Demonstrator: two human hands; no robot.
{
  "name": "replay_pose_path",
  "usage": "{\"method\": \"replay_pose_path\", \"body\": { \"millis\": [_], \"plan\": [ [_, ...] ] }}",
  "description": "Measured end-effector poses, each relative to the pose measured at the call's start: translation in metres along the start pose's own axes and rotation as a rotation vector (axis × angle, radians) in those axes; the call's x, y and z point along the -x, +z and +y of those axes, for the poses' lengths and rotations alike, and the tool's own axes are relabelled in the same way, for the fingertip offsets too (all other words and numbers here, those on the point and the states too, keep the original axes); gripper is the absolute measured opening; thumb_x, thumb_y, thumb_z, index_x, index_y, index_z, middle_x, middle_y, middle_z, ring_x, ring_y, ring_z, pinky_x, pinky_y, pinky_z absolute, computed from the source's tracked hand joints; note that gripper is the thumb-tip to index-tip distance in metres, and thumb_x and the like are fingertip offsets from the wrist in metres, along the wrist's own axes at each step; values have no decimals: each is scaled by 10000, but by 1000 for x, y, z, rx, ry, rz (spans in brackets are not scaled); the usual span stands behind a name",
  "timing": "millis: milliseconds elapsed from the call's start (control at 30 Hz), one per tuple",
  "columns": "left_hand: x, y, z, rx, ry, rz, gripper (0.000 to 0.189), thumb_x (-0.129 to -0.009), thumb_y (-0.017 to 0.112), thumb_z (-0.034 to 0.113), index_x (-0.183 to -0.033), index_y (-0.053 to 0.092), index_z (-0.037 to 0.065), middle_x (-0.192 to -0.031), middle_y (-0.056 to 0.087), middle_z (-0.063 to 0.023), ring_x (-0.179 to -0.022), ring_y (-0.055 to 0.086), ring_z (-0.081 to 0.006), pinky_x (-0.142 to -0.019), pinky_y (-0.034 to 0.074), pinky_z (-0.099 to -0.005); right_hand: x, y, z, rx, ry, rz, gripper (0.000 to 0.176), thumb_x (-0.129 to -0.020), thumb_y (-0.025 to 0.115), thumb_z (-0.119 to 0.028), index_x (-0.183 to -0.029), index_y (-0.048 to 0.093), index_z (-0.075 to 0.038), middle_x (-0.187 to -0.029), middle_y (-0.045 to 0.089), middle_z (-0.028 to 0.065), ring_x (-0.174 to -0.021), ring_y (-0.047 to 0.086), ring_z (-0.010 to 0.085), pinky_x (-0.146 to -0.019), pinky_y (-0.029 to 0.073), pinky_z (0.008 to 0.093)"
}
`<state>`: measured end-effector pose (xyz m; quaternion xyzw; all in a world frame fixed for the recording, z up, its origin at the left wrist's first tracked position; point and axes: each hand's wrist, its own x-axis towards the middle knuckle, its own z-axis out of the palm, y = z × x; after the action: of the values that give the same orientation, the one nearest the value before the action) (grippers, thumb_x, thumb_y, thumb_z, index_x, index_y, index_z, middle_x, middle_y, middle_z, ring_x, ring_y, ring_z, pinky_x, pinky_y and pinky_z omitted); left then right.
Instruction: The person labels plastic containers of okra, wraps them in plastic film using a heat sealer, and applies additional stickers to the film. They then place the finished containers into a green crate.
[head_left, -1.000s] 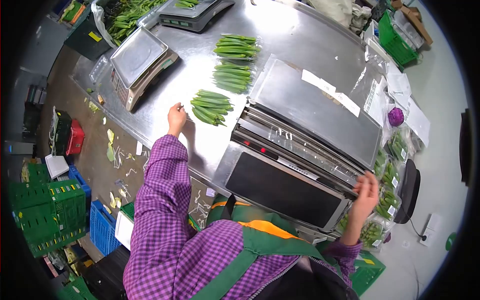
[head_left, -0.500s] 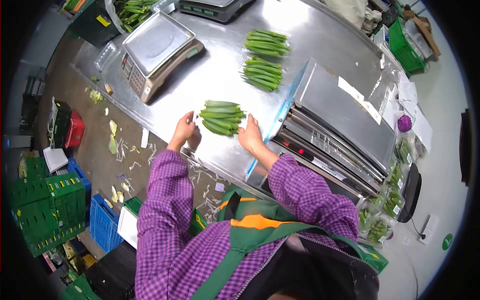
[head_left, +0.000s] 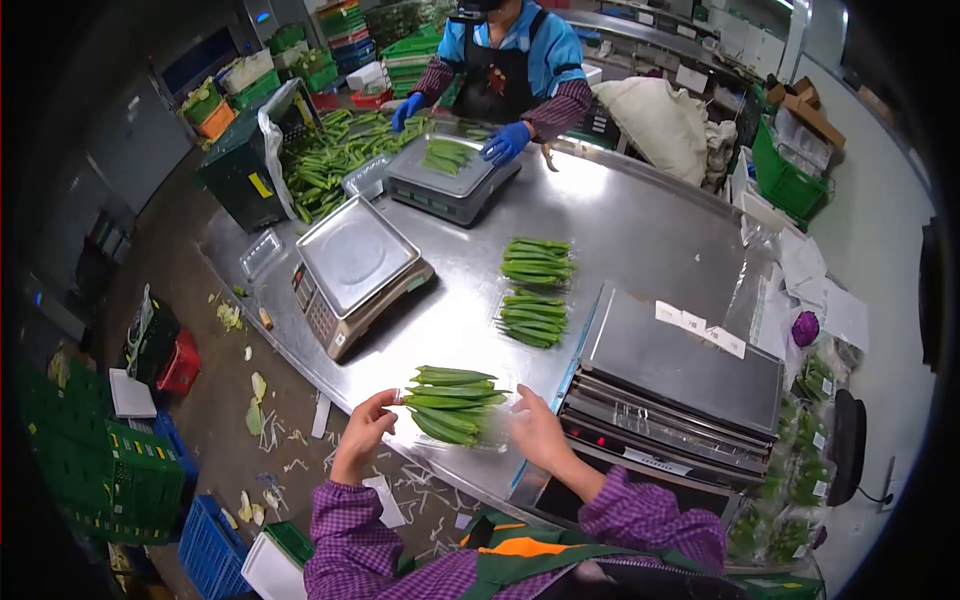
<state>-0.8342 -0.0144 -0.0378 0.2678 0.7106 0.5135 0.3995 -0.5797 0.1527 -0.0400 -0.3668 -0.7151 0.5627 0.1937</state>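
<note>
A clear tray of green okra (head_left: pixel 450 403) is at the near edge of the steel table (head_left: pixel 470 300), between my two hands. My left hand (head_left: pixel 368 430) is at its left end, thumb and fingers pinched on the tray's edge. My right hand (head_left: pixel 540 432) is at the right end, its fingers smeared by motion, so its grip is unclear. Beyond lie two more okra packs, one (head_left: pixel 532 319) in front of the other (head_left: pixel 538 262). To their left is a scale (head_left: pixel 360 256) with a bare pan.
A wrapping machine (head_left: pixel 680 370) stands at the right. Across the table a co-worker in blue gloves (head_left: pixel 506 144) has hands at a second scale (head_left: pixel 452 180) bearing okra. Loose okra (head_left: pixel 330 165) and a dark crate (head_left: pixel 245 175) are at the back left.
The view has tilted up, bringing the co-worker and the far side of the table into sight. My hands and the okra tray between them appear lower in the view.
</note>
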Motion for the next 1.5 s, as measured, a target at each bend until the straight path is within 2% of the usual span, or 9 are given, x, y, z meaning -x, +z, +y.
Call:
{"method": "replay_pose_path", "body": {
  "millis": [333,533,633,933,1100,1267,1333,1433,1500],
  "plan": [
    [-18,185,108,-28,205,-404,418,-808,564,14,-1215,497,-56,-1087,594,-113,-848,572,-141,-730,494,-288,52,-200,10,-282,30,294,431,-812,526,11,-1239,465,18,-892,511,29,-638,529,82,-530,461,228],
    [-76,330,95,-276,332,-442,301,-730,599,47,-1028,585,8,-778,643,-79,-659,560,-96,-578,467,-255,69,-312,68,-51,37,557,220,-827,531,-10,-1036,589,23,-795,577,-2,-699,520,55,-586,424,204],
    [-101,384,77,-268,484,-488,363,-713,640,57,-1060,595,-38,-861,668,-126,-777,631,-178,-720,505,-303,82,-342,93,-79,80,595,262,-835,541,-43,-1082,569,41,-720,527,-18,-579,467,63,-486,375,221],
    [-74,392,106,-372,290,-647,444,-797,626,24,-1206,499,-93,-980,640,-138,-841,605,-154,-749,491,-247,99,-356,120,-109,183,556,319,-835,555,-79,-1120,562,64,-712,551,19,-613,525,89,-546,440,252],
    [-50,362,104,-515,446,-425,390,-788,655,125,-1126,569,-50,-922,670,-165,-815,652,-210,-734,500,-291,137,-347,101,466,-43,750,259,-796,626,-191,-917,626,38,-729,618,122,-668,588,242,-656,458,354],
    [-6,319,98,-1020,532,-176,278,-748,707,279,-852,606,42,-738,663,-120,-671,646,-277,-621,494,-354,205,-327,85,974,317,663,271,-759,680,-310,-754,606,-50,-720,635,100,-721,595,275,-638,432,398],
    [-9,331,83,-979,620,-189,324,-720,731,272,-882,599,25,-698,652,-104,-637,642,-247,-596,488,-343,195,-312,103,897,164,772,268,-743,695,-322,-780,616,-69,-660,625,89,-688,598,263,-636,429,400],
    [-17,348,91,-500,216,-460,322,-745,691,71,-1027,566,-20,-653,624,-51,-584,581,-104,-541,441,-235,182,-311,107,50,268,744,172,-795,659,-187,-850,603,-33,-657,594,29,-572,539,139,-583,415,266],
    [-6,331,102,-249,55,-498,528,-744,683,13,-1219,459,-40,-680,604,-29,-588,551,-89,-531,418,-203,189,-320,85,-457,196,697,90,-840,600,-100,-880,592,-19,-680,535,-42,-588,456,40,-545,366,188]
  ]
}}
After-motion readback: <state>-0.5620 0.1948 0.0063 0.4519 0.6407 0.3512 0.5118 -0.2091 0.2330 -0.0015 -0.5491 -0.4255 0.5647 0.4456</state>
